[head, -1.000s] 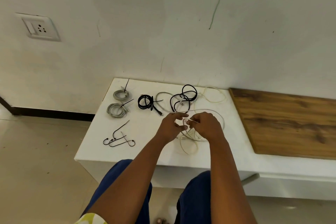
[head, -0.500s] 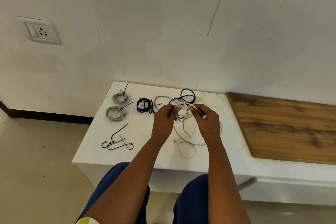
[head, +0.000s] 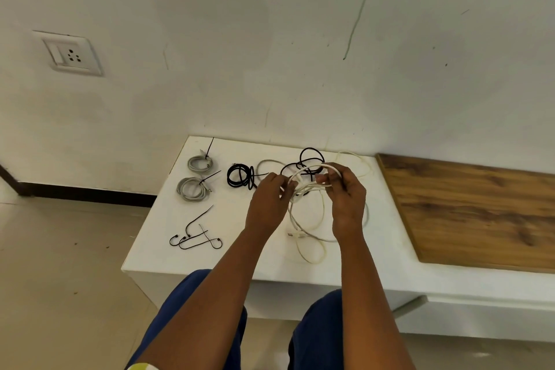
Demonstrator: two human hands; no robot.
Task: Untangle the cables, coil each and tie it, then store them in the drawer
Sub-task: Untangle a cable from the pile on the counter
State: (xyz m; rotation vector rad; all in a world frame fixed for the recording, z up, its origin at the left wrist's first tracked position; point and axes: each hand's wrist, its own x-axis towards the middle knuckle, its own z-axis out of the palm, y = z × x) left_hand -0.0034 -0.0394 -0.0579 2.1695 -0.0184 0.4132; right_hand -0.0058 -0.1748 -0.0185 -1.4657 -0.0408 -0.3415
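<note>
Left hand (head: 268,201) and right hand (head: 345,192) raised over the white surface (head: 234,219), each grip pinching loops of the white cable (head: 309,186), its slack trailing down onto the surface

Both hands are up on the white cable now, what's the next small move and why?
Probably wind one more loop: the right hand feeds cable onto the turns that the left hand grips. The white cable is only partly coiled, with slack hanging to the white table and trailing there. The spare cable ties lie untouched, so tying seems premature.
</note>
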